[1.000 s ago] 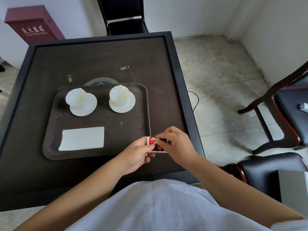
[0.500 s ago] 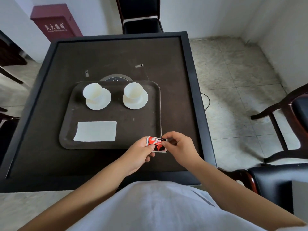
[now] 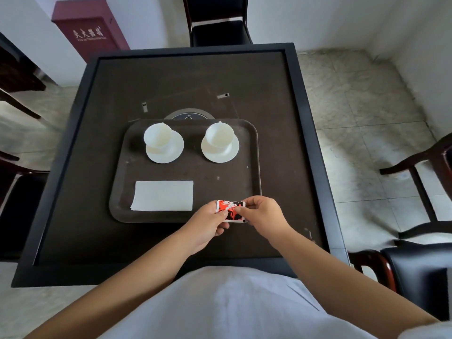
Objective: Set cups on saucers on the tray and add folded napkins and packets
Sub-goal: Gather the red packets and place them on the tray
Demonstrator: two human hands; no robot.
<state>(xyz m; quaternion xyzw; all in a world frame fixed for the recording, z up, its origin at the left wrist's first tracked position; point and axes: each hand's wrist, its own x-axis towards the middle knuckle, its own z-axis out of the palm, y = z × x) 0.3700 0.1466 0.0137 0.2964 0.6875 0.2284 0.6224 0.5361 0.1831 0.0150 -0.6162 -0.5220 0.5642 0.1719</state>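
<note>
Both cups sit on saucers at the tray's 12 o'clock; one napkin lies at 7. We clamp the fingers of both hands on the packet, apparently one, above the 5 o'clock rim. Packets remain unplaced.

Open tray floor right of the napkin, up to the right saucer. Clear gap between the two saucers. Both hands and the packet blocking the near right corner. Bare table all around the tray.
</note>
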